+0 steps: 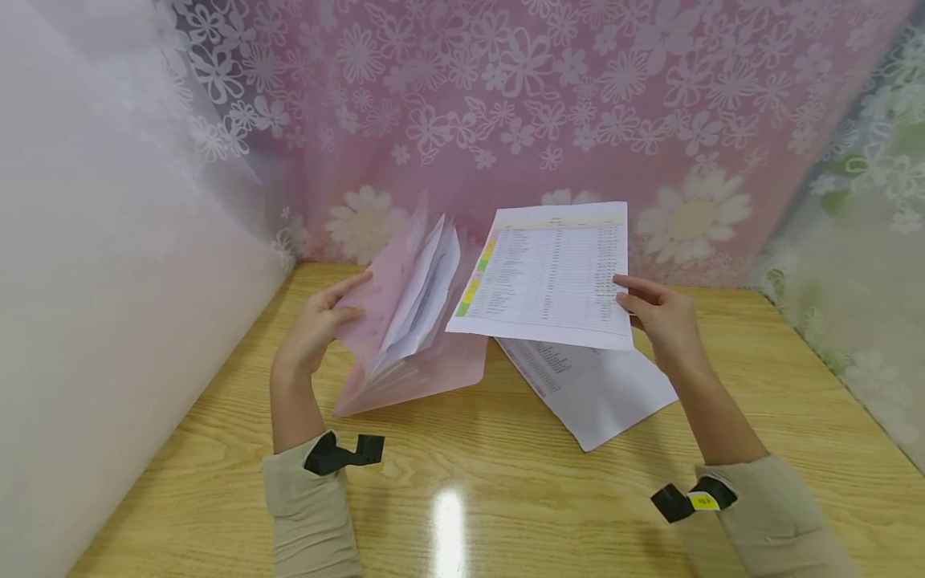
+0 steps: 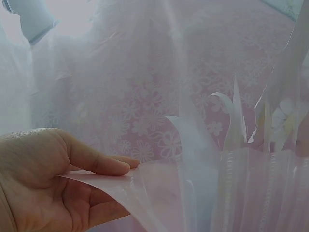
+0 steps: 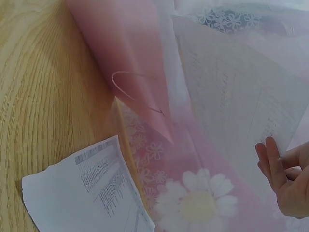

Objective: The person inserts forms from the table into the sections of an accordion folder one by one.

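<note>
Pink folder (image 1: 451, 369): left fingers (image 1: 352, 285) pinching. Printed sheet (image 1: 549, 277): right fingers (image 1: 639, 286) pinching; colour strip (image 1: 473, 284) I see in head view only, print (image 1: 555, 265) illegible.

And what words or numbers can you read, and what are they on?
None clearly.
Held sheet, in the right hand: rows of print, too small.
Lower sheet, on the table: print, too small.
Papers in the pink folder: print, too blurred.
Yellow label at the right wrist: marks, too small.
</note>
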Demonstrator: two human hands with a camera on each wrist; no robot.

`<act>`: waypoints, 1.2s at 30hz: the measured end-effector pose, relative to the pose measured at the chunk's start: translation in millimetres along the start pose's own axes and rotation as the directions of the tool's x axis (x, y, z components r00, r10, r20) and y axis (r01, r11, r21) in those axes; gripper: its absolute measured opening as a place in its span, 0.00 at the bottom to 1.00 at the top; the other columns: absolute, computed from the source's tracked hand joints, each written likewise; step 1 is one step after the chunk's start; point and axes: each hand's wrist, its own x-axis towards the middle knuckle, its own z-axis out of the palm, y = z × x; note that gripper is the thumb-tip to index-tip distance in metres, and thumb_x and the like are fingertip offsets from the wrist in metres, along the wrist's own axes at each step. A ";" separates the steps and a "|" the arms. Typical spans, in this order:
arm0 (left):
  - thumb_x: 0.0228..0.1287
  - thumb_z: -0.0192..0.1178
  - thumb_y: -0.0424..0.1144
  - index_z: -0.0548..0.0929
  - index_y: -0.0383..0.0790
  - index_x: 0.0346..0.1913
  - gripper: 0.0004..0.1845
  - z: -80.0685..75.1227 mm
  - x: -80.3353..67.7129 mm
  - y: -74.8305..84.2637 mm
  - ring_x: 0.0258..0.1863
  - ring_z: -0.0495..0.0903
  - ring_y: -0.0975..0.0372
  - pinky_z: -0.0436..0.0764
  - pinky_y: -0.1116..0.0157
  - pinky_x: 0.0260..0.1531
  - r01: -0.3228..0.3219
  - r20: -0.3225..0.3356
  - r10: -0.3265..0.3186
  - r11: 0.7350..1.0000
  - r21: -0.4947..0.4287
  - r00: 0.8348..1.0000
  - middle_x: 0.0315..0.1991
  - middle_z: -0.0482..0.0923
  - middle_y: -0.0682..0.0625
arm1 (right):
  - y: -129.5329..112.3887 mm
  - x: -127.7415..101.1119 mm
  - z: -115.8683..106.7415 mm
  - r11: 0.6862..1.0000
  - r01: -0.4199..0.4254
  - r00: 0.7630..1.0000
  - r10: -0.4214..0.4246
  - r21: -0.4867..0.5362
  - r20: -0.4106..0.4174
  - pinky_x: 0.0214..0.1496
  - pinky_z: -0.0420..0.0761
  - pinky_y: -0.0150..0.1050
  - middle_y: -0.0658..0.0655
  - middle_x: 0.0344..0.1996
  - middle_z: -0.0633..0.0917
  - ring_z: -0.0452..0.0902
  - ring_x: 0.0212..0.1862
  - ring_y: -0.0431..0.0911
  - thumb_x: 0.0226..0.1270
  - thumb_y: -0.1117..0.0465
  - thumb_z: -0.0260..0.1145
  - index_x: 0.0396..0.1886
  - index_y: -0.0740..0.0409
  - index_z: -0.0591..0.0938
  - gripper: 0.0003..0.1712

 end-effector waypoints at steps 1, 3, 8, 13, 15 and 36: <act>0.65 0.46 0.25 0.62 0.39 0.68 0.28 0.0 0.0 -0.1 0.59 0.60 0.56 0.72 0.70 0.42 0.000 0.001 0.000 1.000 0.000 1.000 0.69 0.51 0.48 | -0.8 0.3 1.9 1.000 0.004 1.000 -0.004 -0.020 0.001 0.37 0.76 0.26 0.55 0.47 0.75 0.76 0.40 0.39 0.65 0.62 0.61 0.59 0.69 0.72 0.25; 0.65 0.46 0.25 0.62 0.39 0.68 0.28 0.1 -0.2 -0.2 0.59 0.59 0.56 0.71 0.70 0.43 0.001 0.001 -0.001 1.000 0.001 1.000 0.69 0.51 0.48 | -2.5 0.7 5.9 0.998 0.006 1.000 -0.006 -0.066 -0.001 0.37 0.76 0.26 0.58 0.49 0.75 0.75 0.40 0.40 0.66 0.61 0.60 0.59 0.68 0.72 0.24; 0.65 0.46 0.25 0.62 0.39 0.68 0.28 0.4 0.0 -0.1 0.61 0.58 0.56 0.71 0.69 0.44 0.005 0.004 -0.005 1.000 0.006 1.000 0.69 0.50 0.49 | -7.7 0.7 14.6 0.985 0.008 1.000 -0.007 -0.173 0.004 0.38 0.76 0.27 0.64 0.55 0.73 0.75 0.43 0.42 0.67 0.58 0.58 0.60 0.65 0.73 0.24; 0.65 0.46 0.26 0.62 0.40 0.68 0.28 0.4 0.8 0.3 0.61 0.58 0.56 0.70 0.67 0.46 0.005 0.006 -0.005 1.000 0.009 1.000 0.69 0.50 0.48 | -14.2 1.6 21.2 0.983 0.020 0.999 -0.014 -0.183 0.035 0.39 0.76 0.28 0.64 0.55 0.73 0.75 0.44 0.44 0.67 0.59 0.58 0.60 0.64 0.73 0.24; 0.65 0.46 0.26 0.62 0.40 0.68 0.28 0.4 0.9 0.7 0.61 0.58 0.57 0.70 0.67 0.47 0.002 0.007 -0.002 1.000 0.008 1.000 0.69 0.50 0.48 | -16.7 2.3 23.8 0.983 0.030 0.998 -0.021 -0.179 0.051 0.38 0.76 0.29 0.64 0.55 0.73 0.75 0.44 0.44 0.66 0.59 0.59 0.59 0.65 0.74 0.23; 0.65 0.45 0.24 0.61 0.38 0.68 0.28 0.2 0.6 1.1 0.60 0.59 0.56 0.71 0.69 0.44 0.012 0.013 -0.012 1.000 -0.009 1.000 0.69 0.50 0.47 | -29.6 8.4 44.4 0.961 0.057 0.982 -0.005 -0.272 0.186 0.39 0.77 0.31 0.63 0.55 0.74 0.76 0.45 0.49 0.66 0.62 0.58 0.58 0.65 0.75 0.22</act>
